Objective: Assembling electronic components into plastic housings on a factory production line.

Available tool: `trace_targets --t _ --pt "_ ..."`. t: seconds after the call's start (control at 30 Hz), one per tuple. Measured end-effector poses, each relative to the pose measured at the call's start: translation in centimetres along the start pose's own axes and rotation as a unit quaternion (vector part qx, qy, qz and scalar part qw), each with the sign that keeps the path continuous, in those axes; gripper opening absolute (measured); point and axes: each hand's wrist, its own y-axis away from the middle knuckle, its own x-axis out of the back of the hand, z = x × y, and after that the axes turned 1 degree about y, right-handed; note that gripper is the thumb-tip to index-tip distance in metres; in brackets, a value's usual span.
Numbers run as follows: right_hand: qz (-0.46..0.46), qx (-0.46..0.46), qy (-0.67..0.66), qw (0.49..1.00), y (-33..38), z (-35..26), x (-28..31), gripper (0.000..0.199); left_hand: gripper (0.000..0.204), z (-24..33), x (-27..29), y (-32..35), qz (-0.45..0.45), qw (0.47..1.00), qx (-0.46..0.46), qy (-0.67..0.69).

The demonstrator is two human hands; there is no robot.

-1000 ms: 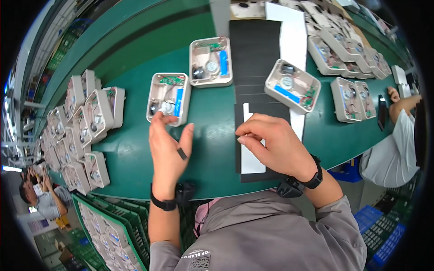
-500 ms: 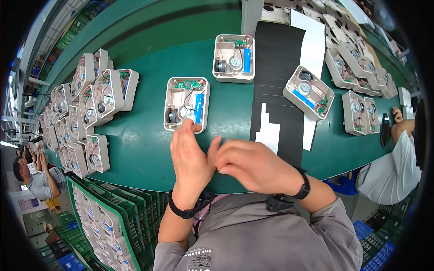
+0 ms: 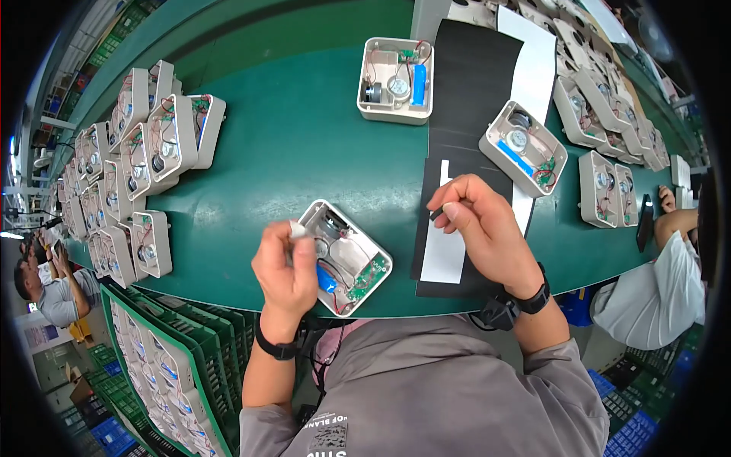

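At the centre of the view, reaching toward six o'clock, an open beige plastic housing (image 3: 356, 244) sits askew on the green surface (image 3: 228, 228). Inside it, a black round speaker (image 3: 333, 223) lies at eleven o'clock, a green circuit board (image 3: 372, 274) at four and a blue cylindrical cell (image 3: 327, 280) at about seven, with thin wires between. The left hand (image 3: 285, 270) has its fingers curled onto the housing's nine o'clock side, a whitish scrap (image 3: 297, 228) at their tips. At three o'clock the right hand (image 3: 487, 232) pinches a small black strip (image 3: 437, 215) between thumb and fingers, above a white sheet (image 3: 442, 263). A similar upright-facing housing (image 3: 396, 117) at twelve and a slanted one (image 3: 505, 169) at two hold speakers, boards and blue cells. Stacked filled housings (image 3: 185, 137) stand at ten; a green crate (image 3: 199, 373) at eight holds more.
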Motion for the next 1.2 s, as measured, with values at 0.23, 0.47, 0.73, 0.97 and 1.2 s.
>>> trace_targets --t 0.23,0.47,0.73,0.97,1.2 --pt "-0.051 0.046 -0.010 0.998 0.9 -1.4 -2.9 0.005 0.010 0.1 -3.2 -3.2 0.080 0.987 -0.085 0.115" --pt "-0.055 0.020 -0.003 0.998 1.6 0.2 -3.2 0.005 0.016 2.0 -2.1 -3.8 -0.065 0.984 -0.160 0.046" --pt "-0.046 0.036 0.010 0.998 1.9 0.6 -3.2 0.006 0.033 3.2 -1.0 -1.4 -0.089 0.973 -0.212 -0.037" --pt "-0.018 0.020 -0.029 0.999 2.2 0.2 -3.9 0.008 0.045 7.6 -2.6 -0.1 -0.102 0.982 -0.079 -0.135" --pt "-0.006 0.014 -0.080 0.997 3.3 0.5 -4.4 0.009 0.047 8.4 -3.5 1.0 -0.063 0.980 -0.026 -0.189"
